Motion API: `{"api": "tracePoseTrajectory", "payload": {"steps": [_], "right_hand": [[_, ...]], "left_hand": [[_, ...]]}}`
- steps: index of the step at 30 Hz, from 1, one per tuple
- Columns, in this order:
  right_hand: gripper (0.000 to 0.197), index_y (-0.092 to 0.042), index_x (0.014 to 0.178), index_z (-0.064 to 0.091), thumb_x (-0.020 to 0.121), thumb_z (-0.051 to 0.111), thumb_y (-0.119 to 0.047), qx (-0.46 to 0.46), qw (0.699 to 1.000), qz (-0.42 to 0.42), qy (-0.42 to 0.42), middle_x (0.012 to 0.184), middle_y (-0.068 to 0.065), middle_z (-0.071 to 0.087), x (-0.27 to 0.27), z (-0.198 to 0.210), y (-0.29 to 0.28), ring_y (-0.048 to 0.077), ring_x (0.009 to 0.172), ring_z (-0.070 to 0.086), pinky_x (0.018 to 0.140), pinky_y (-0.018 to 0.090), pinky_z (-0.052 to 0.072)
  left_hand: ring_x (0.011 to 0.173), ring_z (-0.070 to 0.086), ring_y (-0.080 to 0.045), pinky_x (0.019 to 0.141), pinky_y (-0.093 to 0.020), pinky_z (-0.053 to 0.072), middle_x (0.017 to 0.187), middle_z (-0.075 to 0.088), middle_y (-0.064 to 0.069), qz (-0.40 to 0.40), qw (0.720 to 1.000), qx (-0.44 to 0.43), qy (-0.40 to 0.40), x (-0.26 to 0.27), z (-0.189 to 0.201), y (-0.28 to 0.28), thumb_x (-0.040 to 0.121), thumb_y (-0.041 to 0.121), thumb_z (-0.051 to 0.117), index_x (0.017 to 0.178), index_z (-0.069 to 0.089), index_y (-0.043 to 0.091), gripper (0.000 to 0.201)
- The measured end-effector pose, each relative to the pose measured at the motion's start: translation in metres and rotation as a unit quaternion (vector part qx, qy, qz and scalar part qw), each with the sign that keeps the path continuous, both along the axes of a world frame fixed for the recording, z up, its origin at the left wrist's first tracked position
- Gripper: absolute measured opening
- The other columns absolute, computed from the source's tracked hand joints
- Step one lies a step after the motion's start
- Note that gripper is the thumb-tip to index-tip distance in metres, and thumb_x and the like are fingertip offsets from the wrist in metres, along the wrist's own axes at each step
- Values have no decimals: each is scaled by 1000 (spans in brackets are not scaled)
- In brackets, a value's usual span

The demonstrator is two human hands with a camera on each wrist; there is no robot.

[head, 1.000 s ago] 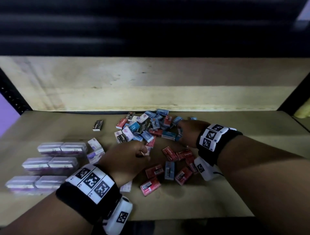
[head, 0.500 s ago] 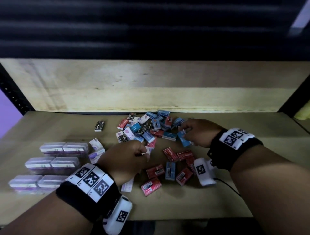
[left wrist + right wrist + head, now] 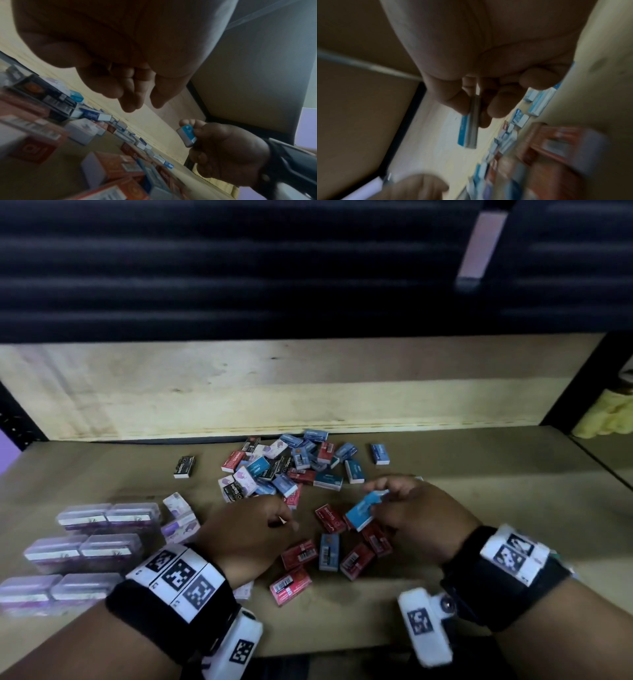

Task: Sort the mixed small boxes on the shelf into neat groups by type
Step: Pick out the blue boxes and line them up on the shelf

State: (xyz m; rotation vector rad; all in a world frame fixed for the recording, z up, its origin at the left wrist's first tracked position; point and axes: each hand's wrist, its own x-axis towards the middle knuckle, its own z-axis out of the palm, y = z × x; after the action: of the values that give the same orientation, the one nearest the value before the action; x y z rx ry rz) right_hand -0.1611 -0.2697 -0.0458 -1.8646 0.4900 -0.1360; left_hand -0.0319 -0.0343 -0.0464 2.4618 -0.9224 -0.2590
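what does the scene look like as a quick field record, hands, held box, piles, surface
right hand: pinches a bright blue box, lifted off the shelf
left hand: fingers loosely curled, holds nothing in the left wrist view
mixed pile: red, blue, black and lilac-white boxes, unsorted, near the back
sorted group: clear purple-label cases in neat pairs, far left
stray box: one black box alone, left of the pile
surface: wooden shelf
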Motion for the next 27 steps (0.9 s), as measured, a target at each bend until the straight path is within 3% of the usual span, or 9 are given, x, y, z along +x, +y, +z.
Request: {"api": "tracePoseTrajectory", "payload": {"steps": [2, 5, 10, 13, 15, 18, 21, 23, 27], "right_hand": [[30, -42, 93, 66, 65, 68, -28, -88, 995, 31, 22, 82, -3, 74, -9, -5, 11, 12, 69, 68, 66, 37, 58], [35, -41, 92, 57, 58, 65, -37, -217, 968, 92, 84, 81, -14, 69, -19, -5, 23, 3, 70, 63, 66, 34, 55], [38, -44, 93, 54, 59, 67, -36, -224, 963, 111, 98, 85, -16, 67, -26, 0, 31, 0, 74, 61, 68, 29, 55], [49, -64, 101, 54, 64, 65, -33, -231, 959, 141, 89, 107, -25, 66, -30, 2, 33, -10, 87, 60, 73, 8, 49], [54, -66, 110, 47, 68, 62, -34, -254, 951, 158, 81, 118, -26, 60, -32, 2, 34, -11, 94, 55, 72, -2, 38], [56, -61, 122, 39, 75, 61, -41, -303, 936, 156, 87, 121, -20, 61, -37, -2, 38, -1, 101, 57, 74, 4, 36], [50, -57, 119, 42, 74, 59, -45, -328, 928, 147, 93, 116, -18, 61, -43, -8, 42, 4, 98, 59, 66, 8, 33], [48, -54, 118, 45, 73, 58, -45, -325, 929, 149, 98, 113, -15, 63, -45, -10, 43, 8, 98, 61, 72, 17, 43], [50, -52, 121, 46, 73, 59, -45, -304, 935, 146, 111, 115, -14, 64, -48, -10, 37, 10, 100, 62, 84, 26, 52]], "left_hand": [[71, 63, 1, 69, -28, 49, 76, 69, 15, -6, 1000, 9, 9, 1, 1, -2, 88, 47, 65, 89, 68, 33, 14], [72, 62, 3, 64, -24, 43, 76, 68, 17, -25, 999, 23, 13, 3, 3, -9, 87, 49, 65, 89, 68, 34, 16], [76, 62, 5, 70, -24, 49, 81, 69, 20, -60, 996, 61, 5, 10, 15, -33, 85, 52, 63, 88, 67, 36, 17], [65, 60, 5, 60, -21, 44, 81, 69, 20, -93, 991, 91, -9, 15, 23, -51, 86, 51, 62, 89, 65, 37, 15], [62, 56, 6, 57, -17, 40, 88, 70, 17, -122, 983, 129, -40, 20, 26, -65, 89, 48, 61, 95, 67, 34, 16], [82, 63, -8, 76, -25, 49, 100, 70, 10, -162, 970, 175, -53, 29, 24, -88, 93, 42, 59, 97, 68, 24, 21], [81, 53, -14, 76, -26, 42, 108, 68, -1, -198, 951, 224, -76, 38, 16, -108, 94, 34, 55, 83, 55, 30, 11], [84, 49, -16, 79, -26, 43, 114, 65, -3, -210, 938, 254, -104, 42, 11, -120, 94, 36, 55, 96, 57, 30, 6], [89, 56, -19, 75, -28, 46, 118, 63, -2, -202, 919, 310, -134, 49, 8, -138, 92, 34, 55, 121, 58, 25, 30]]}}
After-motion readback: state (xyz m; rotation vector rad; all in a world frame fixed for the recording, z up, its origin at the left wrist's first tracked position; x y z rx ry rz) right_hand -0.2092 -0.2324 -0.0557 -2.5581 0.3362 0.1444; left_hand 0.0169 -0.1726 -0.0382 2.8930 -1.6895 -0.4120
